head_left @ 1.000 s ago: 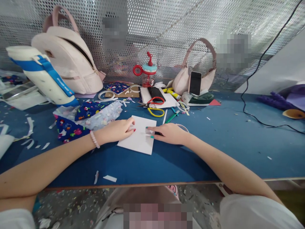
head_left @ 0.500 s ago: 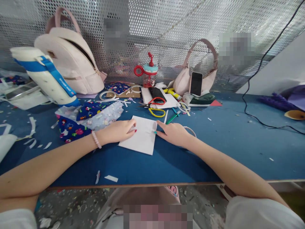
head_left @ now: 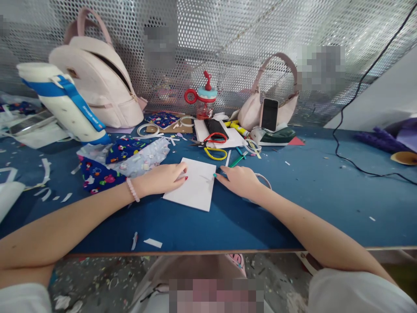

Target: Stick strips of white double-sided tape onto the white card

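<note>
A white square of paper or card lies flat on the blue table near its front middle. My left hand rests on its left side, fingers curled, with the thumb lying on the paper; whether anything is under the fingers is hidden. At the right edge of the square is my right hand, its index finger and thumb apart and nothing between them. Behind the square lie scissors with red and yellow handles. A green pen-like tool sits just beyond my right hand.
Patterned blue fabric lies left of the paper. Farther back stand a white bottle, a pale backpack, a red cup, and a handbag with a phone. A black cable runs down at the right.
My right hand has drawn back slightly to the right, its fingertips now at or just off the paper's edge. My left hand and the paper look the same.
</note>
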Available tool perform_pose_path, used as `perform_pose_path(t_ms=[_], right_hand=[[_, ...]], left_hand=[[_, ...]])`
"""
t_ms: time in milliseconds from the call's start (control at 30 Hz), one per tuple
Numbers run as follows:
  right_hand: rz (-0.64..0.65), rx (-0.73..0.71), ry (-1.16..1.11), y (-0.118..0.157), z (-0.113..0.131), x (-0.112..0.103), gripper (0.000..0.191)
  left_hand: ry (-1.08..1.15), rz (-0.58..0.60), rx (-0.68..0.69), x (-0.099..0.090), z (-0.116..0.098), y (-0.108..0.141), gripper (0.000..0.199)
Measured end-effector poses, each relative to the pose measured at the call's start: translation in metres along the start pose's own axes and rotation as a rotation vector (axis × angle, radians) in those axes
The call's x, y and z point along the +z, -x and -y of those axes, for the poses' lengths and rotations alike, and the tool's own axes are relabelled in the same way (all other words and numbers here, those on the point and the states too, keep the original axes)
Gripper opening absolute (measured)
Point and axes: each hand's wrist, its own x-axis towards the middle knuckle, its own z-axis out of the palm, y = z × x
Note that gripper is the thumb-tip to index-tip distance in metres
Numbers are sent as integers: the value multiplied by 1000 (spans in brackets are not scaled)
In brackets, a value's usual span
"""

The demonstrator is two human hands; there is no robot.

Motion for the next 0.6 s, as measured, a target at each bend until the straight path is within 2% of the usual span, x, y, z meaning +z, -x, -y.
perform_pose_path(t_ms=[367,600], right_hand=[[-25,-4,-53,-3,-2,2,54],[-30,-15,-104,-6,-4,3,45]], left_hand=[[1,-10,9,2,1,0,18],[-5,-15,9,2,0,0,17]])
